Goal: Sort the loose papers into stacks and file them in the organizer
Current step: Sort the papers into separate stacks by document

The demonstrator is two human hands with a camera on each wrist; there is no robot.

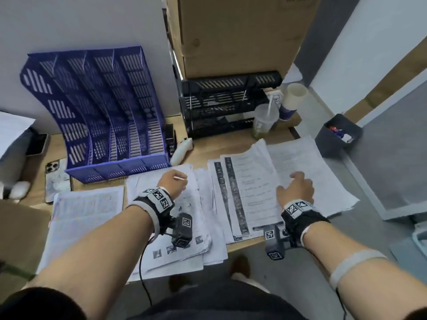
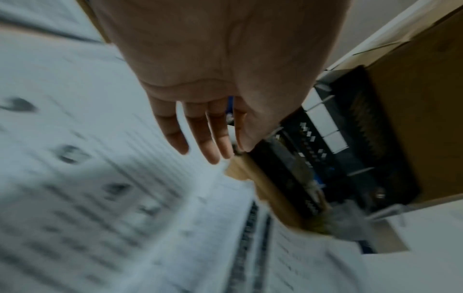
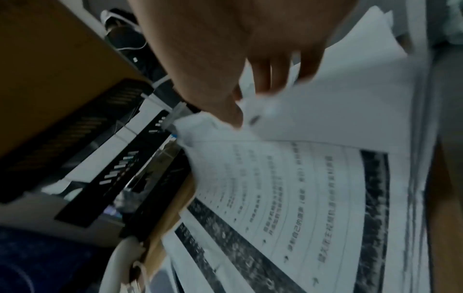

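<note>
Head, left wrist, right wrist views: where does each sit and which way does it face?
Head: above, looking down at the wooden desk, blue slotted plastic organizer, both forearms.
Left wrist: under the wrist, along the left hand, fingers straight over blurred printed papers.
Right wrist: along the right hand, fingers curled on a white sheet.
Shared: all three show the black mesh tray rack.

Wooden desk (image 1: pixel 240 139) against a white wall (image 1: pixel 69 24), stacked cardboard boxes (image 1: pixel 242 31) behind, grey floor (image 1: pixel 392 158) alongside
</note>
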